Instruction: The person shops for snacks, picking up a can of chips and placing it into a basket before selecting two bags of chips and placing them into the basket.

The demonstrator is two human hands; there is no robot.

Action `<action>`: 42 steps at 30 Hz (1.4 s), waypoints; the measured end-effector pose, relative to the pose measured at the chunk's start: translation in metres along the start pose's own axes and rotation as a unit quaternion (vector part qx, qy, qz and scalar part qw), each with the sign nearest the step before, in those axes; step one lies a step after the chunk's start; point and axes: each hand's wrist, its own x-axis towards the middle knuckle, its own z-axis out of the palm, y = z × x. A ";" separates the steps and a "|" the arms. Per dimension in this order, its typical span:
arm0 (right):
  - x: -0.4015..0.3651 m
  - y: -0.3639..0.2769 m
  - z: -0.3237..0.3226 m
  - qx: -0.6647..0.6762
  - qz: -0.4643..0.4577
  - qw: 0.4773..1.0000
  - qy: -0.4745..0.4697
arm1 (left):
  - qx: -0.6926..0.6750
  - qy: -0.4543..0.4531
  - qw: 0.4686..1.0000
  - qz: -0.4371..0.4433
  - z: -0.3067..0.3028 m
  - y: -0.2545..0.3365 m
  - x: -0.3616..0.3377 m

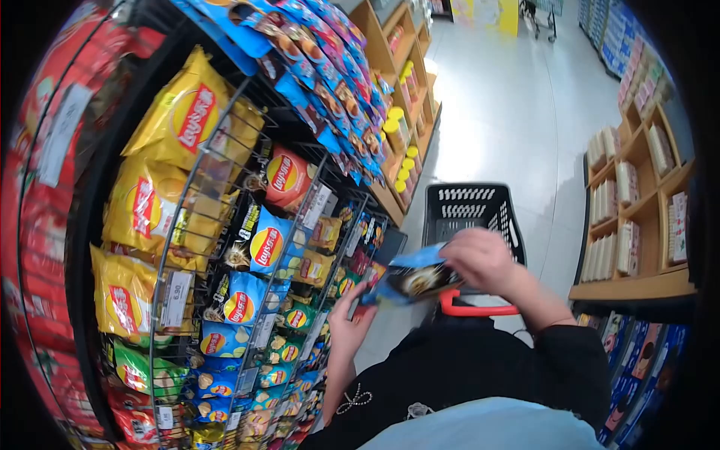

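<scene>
In front of my body, a dark bag of chips (420, 283) with a light blue top edge is held tilted and a little blurred. My right hand (484, 259) is closed on its upper right edge. At the bag's left end is my left hand (352, 319), with the edge between its thumb and fingers. Just beyond the bag stands a black shopping basket (499, 196) with slotted sides; its red handle (476, 306) points toward me, below my right hand.
On the left, a wire rack (169, 247) holds yellow, blue, green and red chip bags with price tags. Wooden shelves (431, 131) with yellow-lidded jars stand beyond it. More wooden shelves (637, 289) with pale packs line the right. A shiny floor (502, 97) runs ahead toward a cart (541, 19).
</scene>
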 end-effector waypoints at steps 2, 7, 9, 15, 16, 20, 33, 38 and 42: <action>-0.004 0.018 -0.020 -0.039 0.017 0.999 0.002 | -0.006 0.042 0.999 -0.005 0.006 -0.007 0.010; -0.036 0.078 -0.010 -0.114 0.135 0.982 -0.073 | -0.097 0.035 0.990 -0.093 0.040 -0.026 0.018; -0.065 0.111 0.017 -0.137 0.167 0.970 -0.109 | -0.066 -0.015 0.993 -0.101 0.060 -0.040 0.015; -0.192 0.199 0.110 -0.170 0.242 0.932 -0.208 | 0.023 -0.162 0.986 -0.016 0.116 -0.043 0.030; -0.211 0.207 0.124 -0.172 0.242 0.934 -0.200 | 0.042 -0.177 0.983 0.011 0.123 -0.048 0.031; -0.270 0.222 0.172 -0.181 0.280 0.895 -0.296 | 0.091 -0.251 0.962 0.065 0.146 -0.079 0.029; -0.335 0.198 0.253 -0.183 0.319 0.769 -0.524 | 0.138 -0.357 0.924 0.004 0.175 -0.107 0.000; -0.338 0.179 0.268 -0.184 0.328 0.748 -0.547 | 0.130 -0.370 0.918 -0.054 0.174 -0.102 0.001; -0.341 0.179 0.273 -0.187 0.319 0.743 -0.558 | 0.136 -0.368 0.918 -0.062 0.175 -0.098 0.003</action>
